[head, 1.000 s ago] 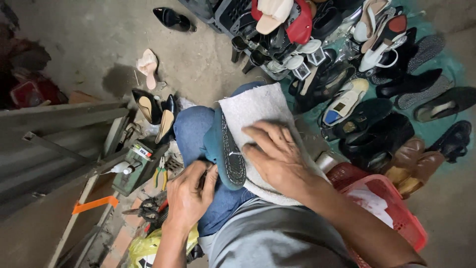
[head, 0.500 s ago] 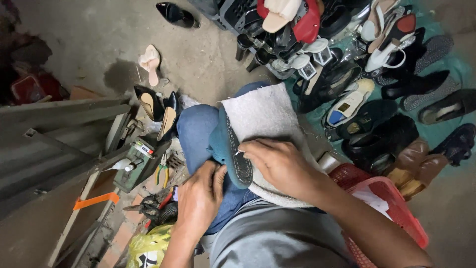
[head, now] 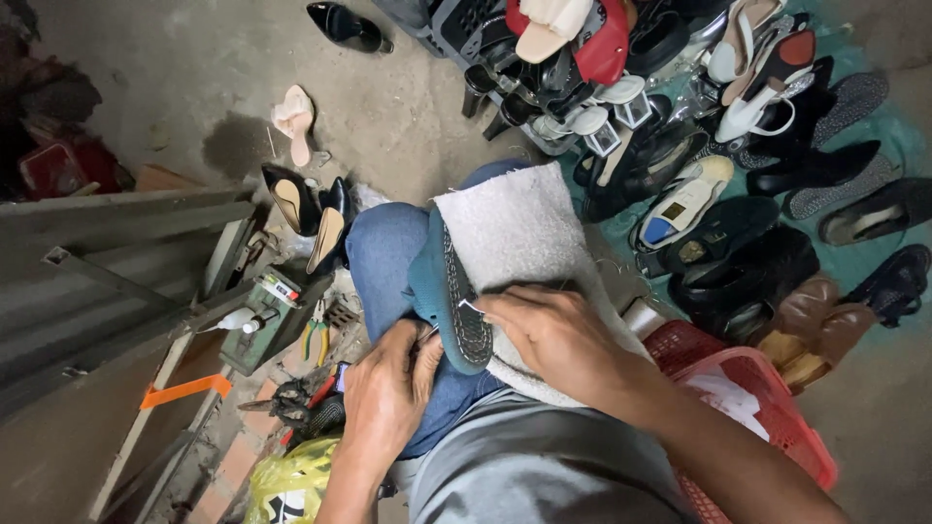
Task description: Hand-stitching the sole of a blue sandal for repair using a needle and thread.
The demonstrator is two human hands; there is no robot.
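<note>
A teal shoe lies sole-side up on my lap, between my jeans-clad knees, against a grey towel draped over my right thigh. My left hand grips the shoe's near end from below. My right hand rests on the towel beside the sole, fingertips pinched on a thin pale needle-like thing at the sole's edge; a fine thread runs from it over the towel.
A heap of mixed shoes covers the floor ahead and right. A red plastic basket is at my right. Black heels, a green box, pliers and a yellow bag lie left.
My right hand has drawn back toward me across the towel and closed into a pinch at the sole's edge. My left hand stays under the shoe's near end.
</note>
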